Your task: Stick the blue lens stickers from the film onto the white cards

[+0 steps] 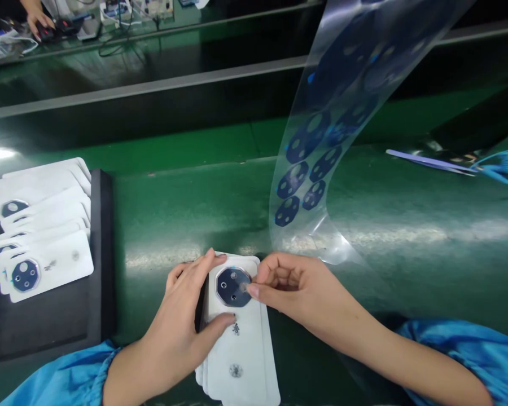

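A stack of white phone back covers (245,349) lies on the green belt close to me. My left hand (182,321) grips the stack from its left side, fingers over the top edge and thumb on the face. The top cover carries a dark blue octagonal camera piece (232,286). My right hand (288,290) is closed, its thumb pressing on the right edge of that octagon. A clear film strip (322,146) with several dark blue octagonal stickers curls up from beside my right hand toward the top right.
A black tray (97,293) at the left holds several white covers (46,248) with blue octagons fitted. Another person's hand (38,20) works at the far top left among cables. Blue film and a strip (449,163) lie at the right.
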Demonstrator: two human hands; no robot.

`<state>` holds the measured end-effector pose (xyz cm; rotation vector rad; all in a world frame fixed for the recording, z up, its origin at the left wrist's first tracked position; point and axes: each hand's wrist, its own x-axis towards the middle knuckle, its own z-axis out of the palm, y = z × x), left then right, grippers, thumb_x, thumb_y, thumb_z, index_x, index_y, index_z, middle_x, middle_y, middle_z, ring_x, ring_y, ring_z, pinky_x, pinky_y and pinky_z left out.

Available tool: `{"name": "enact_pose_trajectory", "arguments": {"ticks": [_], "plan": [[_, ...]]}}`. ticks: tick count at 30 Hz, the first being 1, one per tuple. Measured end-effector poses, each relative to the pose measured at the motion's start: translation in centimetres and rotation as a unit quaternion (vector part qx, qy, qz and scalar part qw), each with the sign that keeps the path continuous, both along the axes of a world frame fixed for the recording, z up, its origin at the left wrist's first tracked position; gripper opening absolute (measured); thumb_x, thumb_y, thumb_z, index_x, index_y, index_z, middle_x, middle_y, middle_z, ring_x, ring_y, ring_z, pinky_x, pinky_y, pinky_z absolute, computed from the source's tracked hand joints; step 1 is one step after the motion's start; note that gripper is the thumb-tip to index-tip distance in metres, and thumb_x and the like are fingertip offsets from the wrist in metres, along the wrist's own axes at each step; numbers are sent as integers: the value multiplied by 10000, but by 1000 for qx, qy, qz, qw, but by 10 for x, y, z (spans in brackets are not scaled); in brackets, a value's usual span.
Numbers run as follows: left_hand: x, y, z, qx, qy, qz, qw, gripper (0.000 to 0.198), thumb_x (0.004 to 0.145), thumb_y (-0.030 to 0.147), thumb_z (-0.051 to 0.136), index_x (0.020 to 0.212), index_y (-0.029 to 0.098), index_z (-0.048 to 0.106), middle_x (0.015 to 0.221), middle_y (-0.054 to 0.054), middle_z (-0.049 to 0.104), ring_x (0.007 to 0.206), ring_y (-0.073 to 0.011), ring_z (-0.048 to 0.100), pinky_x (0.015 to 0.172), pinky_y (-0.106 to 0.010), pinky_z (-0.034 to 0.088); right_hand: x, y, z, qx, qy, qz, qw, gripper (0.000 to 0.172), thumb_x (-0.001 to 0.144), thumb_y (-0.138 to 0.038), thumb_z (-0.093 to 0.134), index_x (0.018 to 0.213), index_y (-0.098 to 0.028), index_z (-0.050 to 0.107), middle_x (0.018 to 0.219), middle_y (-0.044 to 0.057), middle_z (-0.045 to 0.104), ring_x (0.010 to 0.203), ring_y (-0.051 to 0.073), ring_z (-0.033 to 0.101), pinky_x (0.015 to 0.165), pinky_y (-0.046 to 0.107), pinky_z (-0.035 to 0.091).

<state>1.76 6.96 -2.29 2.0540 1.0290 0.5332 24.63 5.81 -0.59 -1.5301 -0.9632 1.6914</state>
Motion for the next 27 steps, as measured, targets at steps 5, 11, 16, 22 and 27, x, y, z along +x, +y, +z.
{"name": "enact_pose_trajectory", "arguments": {"ticks": [5, 11, 16, 22, 27], "plan": [[0, 0, 0, -1, 7, -3, 1000, 876, 947, 278, 660, 1605, 382, 92, 1492, -61, 538, 1400, -296, 459, 1140, -509, 321, 0, 0, 0, 0, -3, 0, 1000, 219, 742, -354, 786, 672, -217, 631, 588, -22, 594, 548, 126, 502, 522, 267, 367], [1, 0, -1, 1, 20, -1, 1000, 850, 944, 283, 664, 1599, 378, 131, 1499, -70, 526, 1391, -303, 467, 1138, -512, 338, 0, -1, 0, -10, 3, 2, 1000, 223, 763, -356, 778, 679, -217, 626, 597, -22, 595, 553, 126, 494, 523, 269, 358], [0, 1, 1, 26, 33, -11, 999, 769, 954, 281, 652, 1577, 315, 203, 1492, -90, 535, 1403, -288, 467, 1145, -491, 344, 0, 1, -1, -12, 5, -4, 1000, 198, 749, -313, 787, 683, -214, 629, 596, -28, 592, 554, 122, 493, 525, 264, 362], [-2, -1, 2, 130, 56, -45, 989, 405, 962, 251, 640, 1339, 200, 502, 1535, -151, 466, 1460, -289, 399, 1143, -473, 368, 1, 1, 1, -5, 3, 15, 1000, 183, 792, -287, 770, 724, -201, 623, 614, -41, 595, 564, 104, 510, 535, 239, 385], [-1, 1, 1, 147, 63, -51, 986, 427, 960, 251, 644, 1357, 162, 515, 1542, -160, 457, 1468, -271, 387, 1163, -448, 361, 1, 1, -1, 5, -5, 16, 1000, 191, 807, -285, 758, 725, -197, 610, 609, -48, 588, 556, 96, 508, 524, 226, 389]]}}
